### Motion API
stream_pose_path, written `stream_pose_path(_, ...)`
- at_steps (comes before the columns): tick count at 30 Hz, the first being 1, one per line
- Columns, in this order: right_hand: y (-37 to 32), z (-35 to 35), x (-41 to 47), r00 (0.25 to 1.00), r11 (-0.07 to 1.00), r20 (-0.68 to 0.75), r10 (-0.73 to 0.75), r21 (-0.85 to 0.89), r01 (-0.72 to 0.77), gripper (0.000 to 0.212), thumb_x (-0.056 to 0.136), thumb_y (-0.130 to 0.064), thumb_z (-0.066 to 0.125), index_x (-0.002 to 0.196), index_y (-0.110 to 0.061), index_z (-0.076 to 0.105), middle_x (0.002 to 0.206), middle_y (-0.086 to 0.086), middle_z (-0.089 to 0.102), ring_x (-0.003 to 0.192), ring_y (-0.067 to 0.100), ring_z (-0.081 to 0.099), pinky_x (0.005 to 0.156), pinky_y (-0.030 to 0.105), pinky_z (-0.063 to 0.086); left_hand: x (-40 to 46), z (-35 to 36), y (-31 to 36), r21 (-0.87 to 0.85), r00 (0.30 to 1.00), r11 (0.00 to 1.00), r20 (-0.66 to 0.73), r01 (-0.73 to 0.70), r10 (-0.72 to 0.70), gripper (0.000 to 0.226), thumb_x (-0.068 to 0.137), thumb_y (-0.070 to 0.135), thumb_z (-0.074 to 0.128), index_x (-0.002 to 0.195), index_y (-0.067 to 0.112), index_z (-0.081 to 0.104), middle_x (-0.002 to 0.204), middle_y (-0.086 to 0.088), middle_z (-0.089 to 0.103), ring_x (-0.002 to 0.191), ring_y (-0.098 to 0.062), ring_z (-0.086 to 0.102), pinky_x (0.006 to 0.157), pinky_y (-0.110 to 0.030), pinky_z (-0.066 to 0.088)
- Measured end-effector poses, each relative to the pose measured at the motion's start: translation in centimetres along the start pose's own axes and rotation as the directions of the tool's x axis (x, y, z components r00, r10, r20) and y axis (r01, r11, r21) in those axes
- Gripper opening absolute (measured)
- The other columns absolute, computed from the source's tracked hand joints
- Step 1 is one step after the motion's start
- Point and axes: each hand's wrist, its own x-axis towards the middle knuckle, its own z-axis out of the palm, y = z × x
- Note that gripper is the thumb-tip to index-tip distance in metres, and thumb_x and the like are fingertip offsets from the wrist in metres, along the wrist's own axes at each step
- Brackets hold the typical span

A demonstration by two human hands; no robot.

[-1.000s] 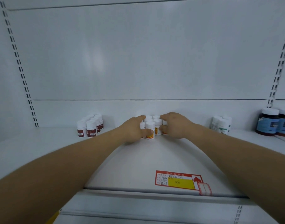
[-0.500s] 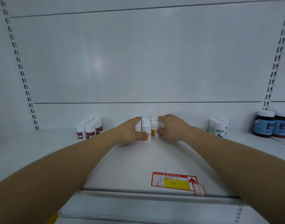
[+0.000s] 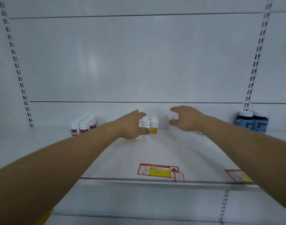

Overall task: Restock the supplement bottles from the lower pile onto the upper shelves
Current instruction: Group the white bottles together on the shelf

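Observation:
A tight cluster of small white bottles with orange-yellow labels (image 3: 152, 125) stands at the back middle of the white shelf (image 3: 155, 151). My left hand (image 3: 132, 125) rests against the cluster's left side, fingers spread, thumb low in front of one bottle, and hides the left bottles. My right hand (image 3: 186, 118) hovers to the right of the cluster, fingers apart and curved, a clear gap between it and the bottles. It holds nothing.
Several white bottles with dark red labels (image 3: 83, 125) stand at the back left. Two dark bottles with blue labels (image 3: 251, 121) stand at the back right. Red and yellow price tags (image 3: 156, 171) sit on the shelf's front edge. My right wrist hides the white bottles behind it.
Both hands were pressed around the orange-labelled cluster. My right hand has now let go and moved away to the right; my left hand has opened but stays at the cluster.

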Motion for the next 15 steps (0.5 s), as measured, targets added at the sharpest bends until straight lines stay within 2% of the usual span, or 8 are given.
stream_pose_path(5, 3.8, -3.1, -4.3, 0.989, 0.989, -0.008, 0.15, 0.013, -0.15, 0.068, 0.092, -0.049, 0.051, 0.149, -0.022, 0.027, 0.154, 0.006, 0.03, 0.132, 0.023, 0.041, 0.102, 0.029, 0.032, -0.8, 1.4, 4.4, -0.078, 0.992, 0.99, 0.031, -0.119, 0.122, 0.073, 0.085, 0.054, 0.058, 0.146, 0.03, 0.027, 0.153, 0.005, 0.026, 0.135, -0.019, 0.032, 0.103, -0.028, 0.026)
stream_pose_path(7, 5.6, -3.8, -5.8, 0.982, 0.982, 0.0, 0.189, 0.008, -0.189, 0.066, 0.093, -0.047, 0.05, 0.149, -0.02, 0.026, 0.155, 0.006, 0.026, 0.139, 0.022, 0.029, 0.108, 0.029, 0.025, -1.0, 2.5, 5.9, -0.113, 0.986, 0.985, 0.085, -0.132, 0.142, 0.071, 0.085, 0.054, 0.057, 0.146, 0.032, 0.026, 0.153, 0.005, 0.028, 0.133, -0.019, 0.035, 0.098, -0.025, 0.027)
stream_pose_path(9, 7.2, -4.0, -7.0, 0.976, 0.976, 0.006, 0.22, 0.008, -0.22, 0.067, 0.094, -0.047, 0.049, 0.15, -0.019, 0.024, 0.157, 0.004, 0.023, 0.143, 0.022, 0.02, 0.111, 0.03, 0.019, -1.0, 3.6, 7.1, -0.122, 0.983, 0.985, 0.121, -0.126, 0.14, 0.072, 0.086, 0.055, 0.056, 0.146, 0.03, 0.025, 0.153, 0.004, 0.028, 0.134, -0.019, 0.035, 0.095, -0.023, 0.025)
stream_pose_path(11, 8.5, -3.6, -7.8, 0.972, 0.972, 0.017, 0.234, -0.002, -0.234, 0.068, 0.094, -0.048, 0.049, 0.15, -0.018, 0.024, 0.157, 0.004, 0.022, 0.143, 0.023, 0.021, 0.112, 0.033, 0.019, -0.7, 4.7, 8.3, -0.126, 0.984, 0.987, 0.139, -0.099, 0.116, 0.072, 0.086, 0.055, 0.056, 0.146, 0.029, 0.025, 0.152, 0.001, 0.03, 0.133, -0.02, 0.036, 0.096, -0.024, 0.027)
stream_pose_path(15, 10.7, -2.1, -7.8, 0.979, 0.98, 0.055, 0.197, -0.005, -0.197, 0.06, 0.093, -0.045, 0.052, 0.141, -0.012, 0.036, 0.145, 0.012, 0.039, 0.13, 0.029, 0.039, 0.103, 0.037, 0.034, 1.1, 6.7, 10.5, -0.122, 0.985, 0.992, 0.162, -0.031, 0.051, 0.074, 0.086, 0.054, 0.056, 0.147, 0.026, 0.023, 0.15, -0.002, 0.032, 0.131, -0.022, 0.038, 0.096, -0.026, 0.03)
